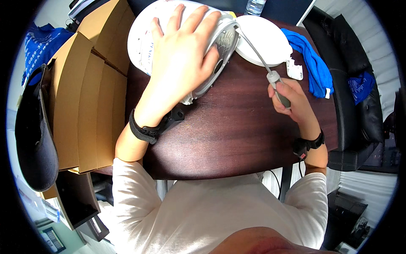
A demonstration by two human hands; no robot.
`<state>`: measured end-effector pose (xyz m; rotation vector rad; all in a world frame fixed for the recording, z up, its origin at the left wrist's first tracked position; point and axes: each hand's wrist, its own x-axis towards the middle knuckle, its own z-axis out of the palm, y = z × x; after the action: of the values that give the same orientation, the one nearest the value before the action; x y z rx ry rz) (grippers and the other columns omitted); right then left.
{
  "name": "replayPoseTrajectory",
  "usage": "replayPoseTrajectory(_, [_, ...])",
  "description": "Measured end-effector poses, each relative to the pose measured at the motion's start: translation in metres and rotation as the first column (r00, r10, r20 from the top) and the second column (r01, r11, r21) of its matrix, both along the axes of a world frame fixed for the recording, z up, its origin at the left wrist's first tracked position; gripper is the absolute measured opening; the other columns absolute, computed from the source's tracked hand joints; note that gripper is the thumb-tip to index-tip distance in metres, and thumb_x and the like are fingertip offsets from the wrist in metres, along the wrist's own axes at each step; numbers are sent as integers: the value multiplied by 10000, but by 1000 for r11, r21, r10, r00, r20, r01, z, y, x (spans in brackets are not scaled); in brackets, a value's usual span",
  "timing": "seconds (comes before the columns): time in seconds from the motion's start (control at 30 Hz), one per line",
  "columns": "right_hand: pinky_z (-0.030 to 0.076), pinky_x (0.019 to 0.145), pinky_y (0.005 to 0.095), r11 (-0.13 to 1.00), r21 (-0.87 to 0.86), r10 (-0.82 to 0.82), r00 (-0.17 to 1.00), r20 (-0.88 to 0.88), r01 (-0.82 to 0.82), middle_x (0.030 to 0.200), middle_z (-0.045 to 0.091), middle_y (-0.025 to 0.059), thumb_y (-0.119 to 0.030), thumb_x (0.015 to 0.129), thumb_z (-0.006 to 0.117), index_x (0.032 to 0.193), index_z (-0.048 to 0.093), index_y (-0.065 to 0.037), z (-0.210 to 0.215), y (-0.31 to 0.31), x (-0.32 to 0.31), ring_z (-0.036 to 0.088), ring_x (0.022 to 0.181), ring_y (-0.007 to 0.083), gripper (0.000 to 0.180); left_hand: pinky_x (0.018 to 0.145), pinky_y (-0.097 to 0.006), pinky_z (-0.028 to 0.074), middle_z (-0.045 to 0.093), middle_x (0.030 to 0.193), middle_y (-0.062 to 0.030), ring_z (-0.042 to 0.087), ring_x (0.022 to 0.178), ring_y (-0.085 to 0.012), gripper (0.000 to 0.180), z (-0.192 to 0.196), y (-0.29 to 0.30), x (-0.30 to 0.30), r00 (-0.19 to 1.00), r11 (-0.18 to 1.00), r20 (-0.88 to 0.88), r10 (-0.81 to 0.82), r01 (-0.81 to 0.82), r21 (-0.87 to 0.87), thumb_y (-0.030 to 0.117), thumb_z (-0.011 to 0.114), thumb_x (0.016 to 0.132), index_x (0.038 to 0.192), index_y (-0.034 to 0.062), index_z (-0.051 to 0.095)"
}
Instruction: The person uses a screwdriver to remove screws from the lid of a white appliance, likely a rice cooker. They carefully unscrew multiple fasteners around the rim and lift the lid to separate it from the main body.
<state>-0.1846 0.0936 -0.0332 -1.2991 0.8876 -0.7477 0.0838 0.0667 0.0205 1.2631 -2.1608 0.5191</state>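
A white rounded appliance [141,40] leans on its side at the back of the dark wooden table, a grey rim and a metallic inner face [226,42] turned to the right. Across its white shell lies my left hand [182,53], palm down with fingers spread and the thumb near the rim. My right hand [292,97] is closed round the grey handle of a screwdriver [258,53]. The long shaft runs up and left, and its tip meets the upper rim of the appliance; whether it sits under the edge I cannot tell.
A round white lid-like piece [264,40] lies behind the screwdriver, with a small white part [294,70] beside it. A blue cloth [315,63] is at the right and a water bottle [255,6] at the back. Open cardboard boxes [84,101] and a dark cap [36,131] line the left.
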Motion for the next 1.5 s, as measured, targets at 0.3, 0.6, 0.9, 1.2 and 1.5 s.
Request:
replayPoseTrajectory(0.3, [186,331,194,982,168,59,990,129,-81,459,404,-25,-380,948,453,771,533,-28,-3,4,9,281,345,31,402,1013,-655,208,482,1336,-78,363,1290,-365,520,-2,-1,-1,1000,1000,-5,7,-7,1,203,579,773,1285,163,500])
replayPoseTrajectory(0.6, [190,329,191,979,189,45,985,164,-76,458,391,-30,-373,953,445,774,526,-17,-2,8,6,278,338,28,407,1018,-653,206,480,1340,-79,361,1294,-361,522,-3,-3,-1,1000,1000,8,18,-18,-11,210,580,770,1284,166,501])
replayPoseTrajectory(0.9, [185,324,190,975,197,71,980,187,-108,460,396,-28,-389,949,455,772,526,-20,-4,6,7,276,338,26,416,1019,-653,208,487,1333,-77,365,1291,-361,519,-4,-4,2,999,999,-11,39,-39,1,206,581,767,1279,169,505])
replayPoseTrajectory(1.2, [188,324,186,973,205,66,980,188,-105,455,393,-30,-383,956,448,776,524,-22,-3,6,8,281,339,20,411,1017,-658,210,486,1334,-79,363,1295,-360,518,-4,-4,1,999,999,-12,39,-39,-2,202,581,768,1279,165,506])
replayPoseTrajectory(1.5, [190,324,178,975,194,73,978,198,-112,457,392,-35,-374,967,429,776,521,-26,-4,3,6,279,339,18,407,1028,-651,199,484,1337,-82,363,1296,-366,517,-4,-4,2,999,999,-9,36,-36,-1,208,579,768,1279,165,506])
